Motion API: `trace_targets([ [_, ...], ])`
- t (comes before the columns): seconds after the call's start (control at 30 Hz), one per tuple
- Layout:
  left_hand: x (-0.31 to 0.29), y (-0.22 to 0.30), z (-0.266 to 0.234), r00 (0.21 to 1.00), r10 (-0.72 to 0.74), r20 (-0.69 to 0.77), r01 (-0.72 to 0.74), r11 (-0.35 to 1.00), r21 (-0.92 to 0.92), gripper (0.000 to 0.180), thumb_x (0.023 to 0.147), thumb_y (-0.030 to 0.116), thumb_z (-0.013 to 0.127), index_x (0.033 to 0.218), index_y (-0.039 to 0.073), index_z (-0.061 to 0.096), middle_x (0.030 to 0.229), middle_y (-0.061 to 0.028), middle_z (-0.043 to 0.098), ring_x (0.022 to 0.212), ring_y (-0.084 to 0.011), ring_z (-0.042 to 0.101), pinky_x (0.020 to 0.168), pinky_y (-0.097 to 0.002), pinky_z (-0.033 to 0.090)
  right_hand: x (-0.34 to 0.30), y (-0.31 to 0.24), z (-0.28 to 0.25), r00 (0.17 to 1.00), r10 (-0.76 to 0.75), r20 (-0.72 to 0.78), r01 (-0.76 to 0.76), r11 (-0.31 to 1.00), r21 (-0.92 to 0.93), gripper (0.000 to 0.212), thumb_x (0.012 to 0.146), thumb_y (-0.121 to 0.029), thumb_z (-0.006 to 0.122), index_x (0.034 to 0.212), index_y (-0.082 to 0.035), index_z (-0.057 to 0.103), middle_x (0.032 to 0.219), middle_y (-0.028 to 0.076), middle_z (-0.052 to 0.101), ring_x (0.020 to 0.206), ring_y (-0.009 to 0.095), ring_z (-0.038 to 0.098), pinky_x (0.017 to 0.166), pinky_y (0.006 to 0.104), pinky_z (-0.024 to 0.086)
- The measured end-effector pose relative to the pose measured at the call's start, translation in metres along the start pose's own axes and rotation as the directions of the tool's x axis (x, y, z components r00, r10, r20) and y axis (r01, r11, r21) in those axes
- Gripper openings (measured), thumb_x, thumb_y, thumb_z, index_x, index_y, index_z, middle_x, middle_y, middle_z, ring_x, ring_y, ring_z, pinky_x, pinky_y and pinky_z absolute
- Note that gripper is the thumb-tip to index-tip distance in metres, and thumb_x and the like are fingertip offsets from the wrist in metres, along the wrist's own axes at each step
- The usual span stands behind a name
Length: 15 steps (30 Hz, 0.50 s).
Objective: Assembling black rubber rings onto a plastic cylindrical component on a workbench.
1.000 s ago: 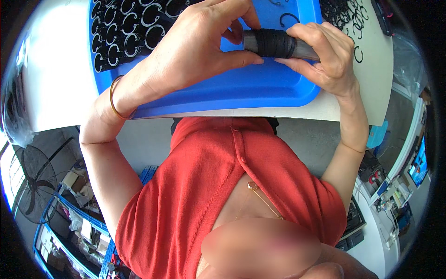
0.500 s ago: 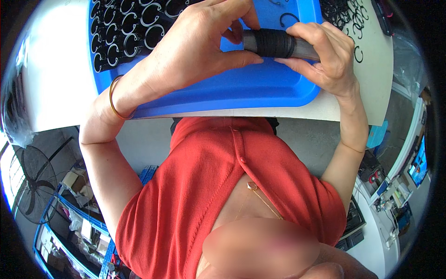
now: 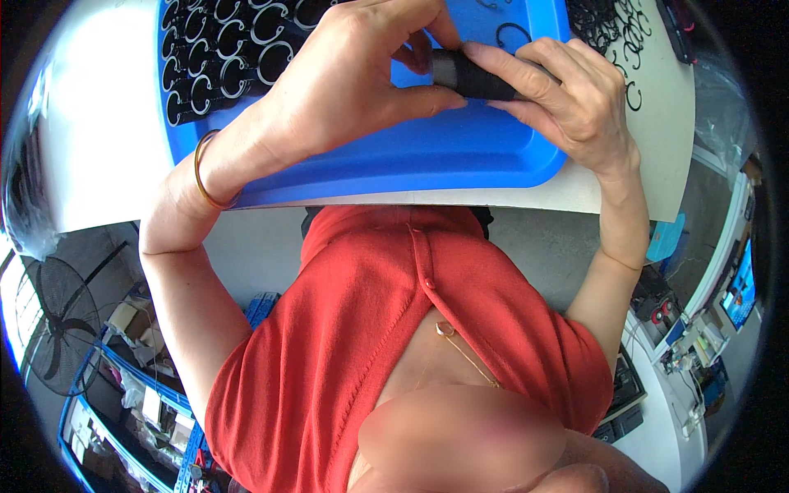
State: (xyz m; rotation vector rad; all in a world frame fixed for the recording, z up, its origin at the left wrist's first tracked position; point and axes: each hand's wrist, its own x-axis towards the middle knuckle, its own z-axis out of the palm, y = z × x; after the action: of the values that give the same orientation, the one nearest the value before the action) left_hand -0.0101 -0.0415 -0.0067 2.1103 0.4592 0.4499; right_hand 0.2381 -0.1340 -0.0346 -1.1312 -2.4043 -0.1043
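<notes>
My left hand and my right hand meet over a blue plastic tray on a white table. Between them they hold a dark cylinder, a stack of black rings, lying sideways. My right hand wraps its right end, and my left thumb and fingers pinch its left end. Rows of black open rings stand packed in the tray's left part. A gold bangle sits on my left wrist.
Loose black rings lie on the table right of the tray. Below the table's front edge are my red top, a floor fan at the left, blue shelving with boxes, and a screen at the far right.
</notes>
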Motion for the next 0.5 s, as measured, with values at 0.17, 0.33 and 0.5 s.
trace_targets([
  [0.17,-0.002,-0.023,0.005,1.0,0.022,0.006,-0.021,0.995,-0.099,0.038,0.078,0.006,0.087,0.106,-0.004,0.062,0.101,-0.0146,0.065,0.093,-0.0252,0.072,0.081,-0.0331,0.062,-0.001,0.002,0.001,1.0,-0.013,0.001,0.013,1.0,0.022,0.063,0.069,-0.019,0.085,0.13,-0.017,0.07,0.087,0.001,0.064,0.068,0.021,0.059,0.06,0.0351,0.047],
  [0.33,-0.001,-0.004,-0.001,1.0,0.007,0.003,-0.007,1.0,0.006,0.038,0.078,0.006,0.087,0.106,-0.004,0.062,0.101,-0.0145,0.065,0.092,-0.0249,0.072,0.08,-0.033,0.062,-0.001,0.002,0.0,1.0,-0.016,0.009,0.015,0.999,0.037,0.063,0.069,-0.018,0.085,0.13,-0.016,0.069,0.087,0.002,0.065,0.068,0.021,0.059,0.06,0.0347,0.046],
  [0.5,-0.002,-0.023,0.004,1.0,0.025,0.013,-0.024,0.997,-0.075,0.037,0.078,0.006,0.087,0.104,-0.003,0.062,0.1,-0.0139,0.065,0.09,-0.0245,0.072,0.079,-0.0323,0.062,0.0,0.002,0.0,1.0,-0.024,0.008,0.024,0.999,0.039,0.063,0.069,-0.018,0.085,0.13,-0.016,0.069,0.088,0.002,0.065,0.068,0.021,0.059,0.059,0.0346,0.046],
])
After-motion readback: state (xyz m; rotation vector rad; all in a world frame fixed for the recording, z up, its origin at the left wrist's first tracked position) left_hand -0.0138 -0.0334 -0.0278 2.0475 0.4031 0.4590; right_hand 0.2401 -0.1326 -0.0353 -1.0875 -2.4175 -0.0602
